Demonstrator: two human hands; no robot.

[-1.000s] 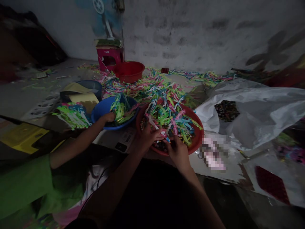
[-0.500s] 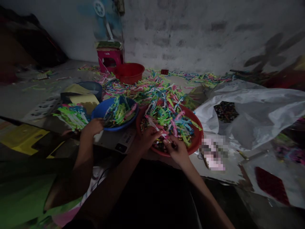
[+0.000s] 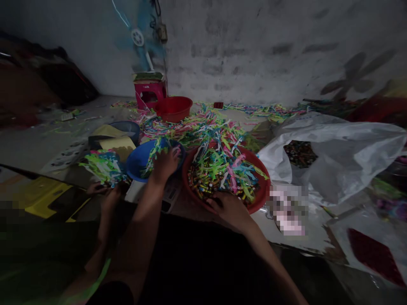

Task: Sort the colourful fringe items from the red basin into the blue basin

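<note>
My left hand [image 3: 164,164] is over the blue basin [image 3: 134,163], its fingers among the thin coloured strips [image 3: 156,148] there. Blur and the strips hide what those fingers do. In the large red basin [image 3: 261,163], many small dark and gold cylinder-like pieces [image 3: 200,186] lie under a heap of green, pink, white and blue strips [image 3: 216,165]. My right hand [image 3: 229,207] rests at this basin's near side. Its fingers are curled down onto the small pieces, and whatever lies between the fingertips is too dark to make out.
At left, another person's hands [image 3: 106,192] hold a bunch of coloured strips [image 3: 104,165]. A white plastic sack [image 3: 337,156] stands right of the red basin. Behind are a smaller red basin [image 3: 174,108], a pink stool [image 3: 149,94] and a fan [image 3: 137,38].
My left hand has left the red basin and moved left over the blue one. The pink strip between my hands is gone from there. The other person's hand has withdrawn from the blue basin.
</note>
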